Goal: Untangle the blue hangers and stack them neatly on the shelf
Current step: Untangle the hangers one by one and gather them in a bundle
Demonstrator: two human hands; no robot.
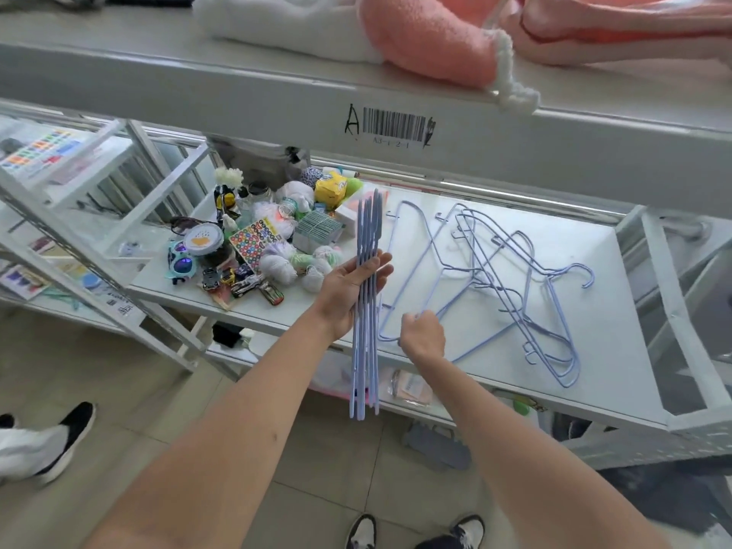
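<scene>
Left hand (354, 289) clasps thin blue hangers (366, 311); right hand (423, 335) pinches wire.

A sticker sheet (253, 240), toy cars (241, 284) and white yarn balls (282, 267) lie heaped together. A pink plush blanket (427, 37) rests above a barcode label (394, 124).

1. This looks like a stockroom or warehouse storage area, not a home.
2. White metal racking (396, 231) with angled braces stands in rows over a tiled floor (119, 390).
3. The upper shelf's front edge carries a barcode label (394, 124) with a handwritten "A" beside it, a location code printed beneath.
4. Mixed small goods (261, 247) lie heaped on the shelf: toy cars, sticker sheets, sunglasses, yarn balls.
5. Bagged items fill the lower tier; folded pink plush (427, 37) lies above.
</scene>
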